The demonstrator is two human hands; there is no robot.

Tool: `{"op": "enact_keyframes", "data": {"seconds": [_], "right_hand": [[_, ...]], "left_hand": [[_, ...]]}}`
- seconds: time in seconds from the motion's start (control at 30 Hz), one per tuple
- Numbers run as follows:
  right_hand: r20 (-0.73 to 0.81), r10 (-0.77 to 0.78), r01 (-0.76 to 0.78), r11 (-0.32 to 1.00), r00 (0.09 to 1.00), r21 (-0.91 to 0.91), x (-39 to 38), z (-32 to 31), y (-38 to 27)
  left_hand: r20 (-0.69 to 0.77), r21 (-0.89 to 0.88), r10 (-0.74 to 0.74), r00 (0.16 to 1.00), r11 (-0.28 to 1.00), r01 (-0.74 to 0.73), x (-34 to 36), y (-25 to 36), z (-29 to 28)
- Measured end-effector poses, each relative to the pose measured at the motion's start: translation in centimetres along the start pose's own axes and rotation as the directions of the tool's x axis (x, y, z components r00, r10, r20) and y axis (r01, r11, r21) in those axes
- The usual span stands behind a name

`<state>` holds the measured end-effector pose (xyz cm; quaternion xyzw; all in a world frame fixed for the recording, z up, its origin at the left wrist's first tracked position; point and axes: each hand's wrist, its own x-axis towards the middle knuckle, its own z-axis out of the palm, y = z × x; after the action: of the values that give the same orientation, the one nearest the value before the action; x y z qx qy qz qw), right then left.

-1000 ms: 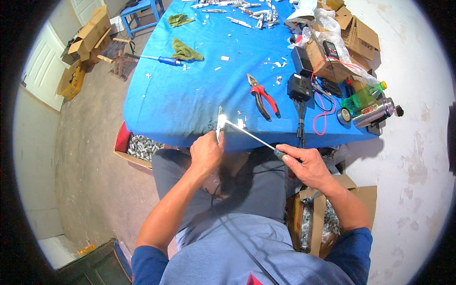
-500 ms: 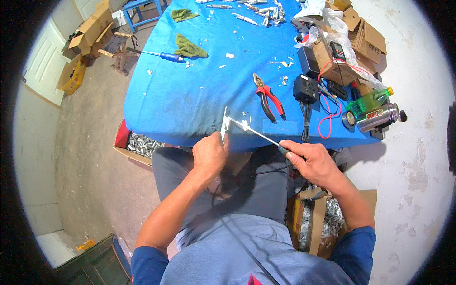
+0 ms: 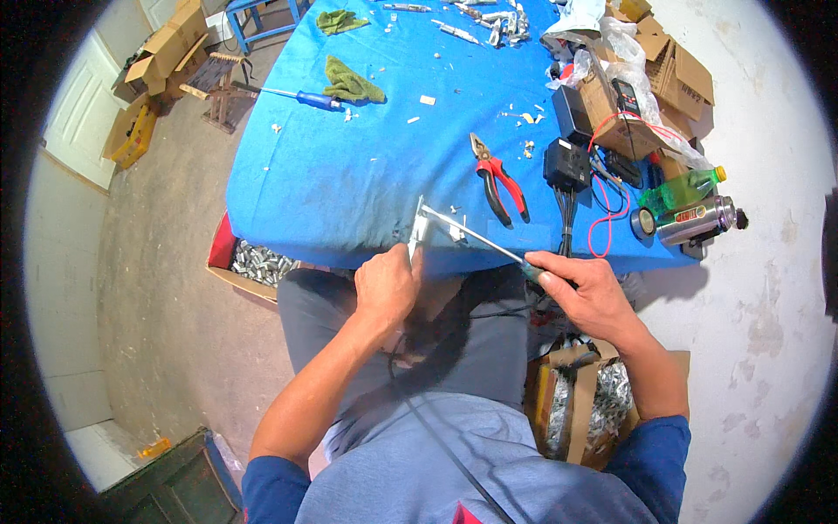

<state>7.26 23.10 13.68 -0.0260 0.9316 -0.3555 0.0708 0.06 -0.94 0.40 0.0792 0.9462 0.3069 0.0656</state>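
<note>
My left hand (image 3: 387, 281) is closed round a slim white-and-silver tubular piece (image 3: 419, 231), which points up and away over the table's near edge. My right hand (image 3: 587, 293) grips the dark green handle of a screwdriver (image 3: 480, 236). Its long thin shaft reaches leftward, and the tip meets the upper end of the piece. White scraps (image 3: 456, 233) lie beside the shaft on the blue cloth (image 3: 323, 188). Beyond them rest pliers (image 3: 499, 179) with red-and-black handles, their jaws pointing away from me.
A blue-handled screwdriver (image 3: 316, 100) and green rags (image 3: 352, 81) lie at the left. Several similar tubular pieces (image 3: 456, 33) are at the far end. Black boxes (image 3: 567, 164) with cables, a green bottle (image 3: 685, 190) and a steel flask (image 3: 698, 220) stand right. A carton of metal parts (image 3: 260, 265) sits below left.
The screwdriver tip has moved slightly up to the far end of the piece. My right hand has shifted a little right and down; the left still holds the piece.
</note>
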Motion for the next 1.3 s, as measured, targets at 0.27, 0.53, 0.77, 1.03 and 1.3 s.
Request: {"op": "enact_keyframes", "data": {"seconds": [0.27, 0.53, 0.77, 1.03, 1.3], "right_hand": [[0.071, 0.035, -0.038, 0.998, 0.997, 0.046, -0.8, -0.8, 0.3], [0.289, 0.233, -0.304, 0.923, 0.929, 0.235, -0.4, -1.2, 0.2], [0.351, 0.286, -0.425, 0.795, 0.892, 0.432, -0.2, -0.2, 1.7], [0.383, 0.301, -0.48, 0.666, 0.873, 0.571, -0.7, 0.4, 2.7], [0.006, -0.066, 0.066, 0.997, 0.998, 0.042, -1.4, 1.9, 2.6]], "left_hand": [[-0.021, 0.036, 0.032, 0.999, 0.999, -0.031, 0.1, -0.1, 0.3], [-0.018, 0.034, 0.029, 0.999, 0.999, -0.028, 0.2, 0.0, 0.2], [-0.033, 0.018, 0.035, 0.999, 0.999, -0.034, 0.2, 0.0, 0.4], [-0.02, -0.01, 0.009, 1.0, 1.0, -0.01, 0.3, 0.2, 0.4], [-0.036, -0.003, 0.038, 0.999, 0.999, -0.038, 1.0, 0.6, 0.2]]}}
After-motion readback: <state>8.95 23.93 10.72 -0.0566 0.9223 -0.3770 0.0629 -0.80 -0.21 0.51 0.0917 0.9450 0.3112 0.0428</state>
